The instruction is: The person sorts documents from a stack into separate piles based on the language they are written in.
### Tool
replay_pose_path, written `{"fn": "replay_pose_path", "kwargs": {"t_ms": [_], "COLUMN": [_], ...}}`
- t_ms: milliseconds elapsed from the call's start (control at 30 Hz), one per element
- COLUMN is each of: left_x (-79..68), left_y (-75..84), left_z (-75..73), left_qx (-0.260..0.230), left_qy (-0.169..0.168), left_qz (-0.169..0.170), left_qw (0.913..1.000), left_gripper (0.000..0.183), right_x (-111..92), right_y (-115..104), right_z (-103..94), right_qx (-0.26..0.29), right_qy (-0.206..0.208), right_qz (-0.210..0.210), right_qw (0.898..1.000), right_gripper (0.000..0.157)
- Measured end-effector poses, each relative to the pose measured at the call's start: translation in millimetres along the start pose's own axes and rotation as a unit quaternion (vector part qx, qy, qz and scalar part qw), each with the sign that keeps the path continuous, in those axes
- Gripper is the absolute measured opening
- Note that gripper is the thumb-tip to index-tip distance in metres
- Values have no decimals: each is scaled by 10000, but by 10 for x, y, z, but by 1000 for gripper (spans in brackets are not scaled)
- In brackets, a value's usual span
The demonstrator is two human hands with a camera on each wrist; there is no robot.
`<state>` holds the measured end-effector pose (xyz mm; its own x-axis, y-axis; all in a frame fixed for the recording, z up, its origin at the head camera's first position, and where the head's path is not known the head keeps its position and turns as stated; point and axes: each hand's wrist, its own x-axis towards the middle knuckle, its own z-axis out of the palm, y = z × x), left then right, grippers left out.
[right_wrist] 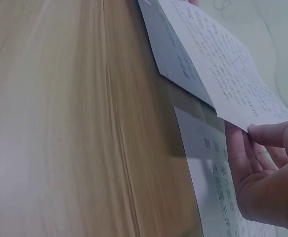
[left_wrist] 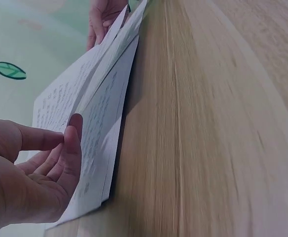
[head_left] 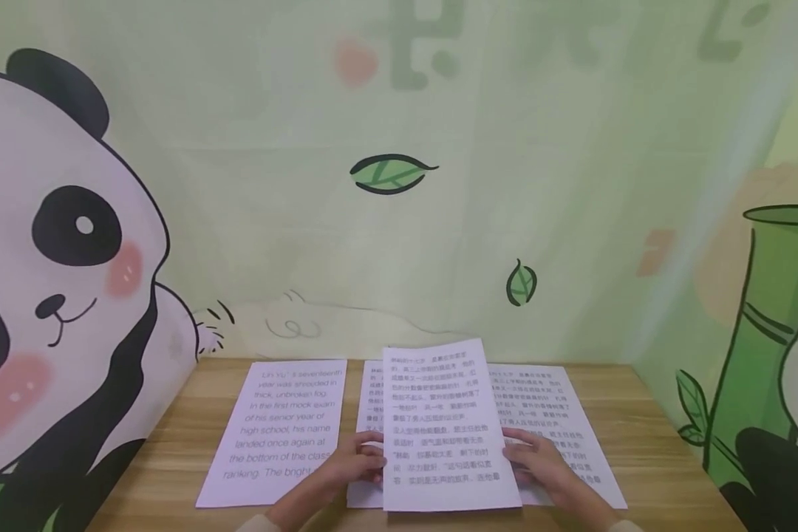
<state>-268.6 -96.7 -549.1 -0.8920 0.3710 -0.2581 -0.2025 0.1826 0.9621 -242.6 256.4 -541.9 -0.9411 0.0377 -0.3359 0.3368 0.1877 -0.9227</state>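
A printed sheet of paper (head_left: 439, 428) with Chinese text is held up between both hands, tilted above the other papers. My left hand (head_left: 355, 462) pinches its left edge between thumb and fingers. On the opposite edge, my right hand (head_left: 539, 458) pinches it the same way, thumb (right_wrist: 267, 136) on top and fingers beneath. Below lies a middle stack of printed paper (head_left: 366, 491), mostly hidden by the raised sheet. Another Chinese printed paper (head_left: 592, 458) lies under the right hand, partly covered by it.
To the left, a paper with large English print (head_left: 279, 421) lies on the wooden table (head_left: 166, 436), its lower right corner behind the left forearm. A cloth backdrop (head_left: 306, 222) with a panda, leaves and bamboo rises behind the table's far edge.
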Motion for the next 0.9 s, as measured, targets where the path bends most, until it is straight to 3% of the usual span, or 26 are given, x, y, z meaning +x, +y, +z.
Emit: {"fn": "replay_pose_path", "kwargs": {"t_ms": [300, 900], "left_x": [101, 439], "left_y": [76, 195], "left_z": [239, 901], "left_qx": [-17, -230], "left_qy": [-6, -90], "left_qz": [154, -24], "left_qw": [9999, 9997], "left_gripper": [46, 45], "right_x": [2, -86], "right_y": [78, 310], "right_z": [-223, -794], "right_qx": [38, 141], "right_qy": [389, 921], "right_qz": [-17, 115], "right_qw": [9992, 9956], "right_gripper": [52, 56]}}
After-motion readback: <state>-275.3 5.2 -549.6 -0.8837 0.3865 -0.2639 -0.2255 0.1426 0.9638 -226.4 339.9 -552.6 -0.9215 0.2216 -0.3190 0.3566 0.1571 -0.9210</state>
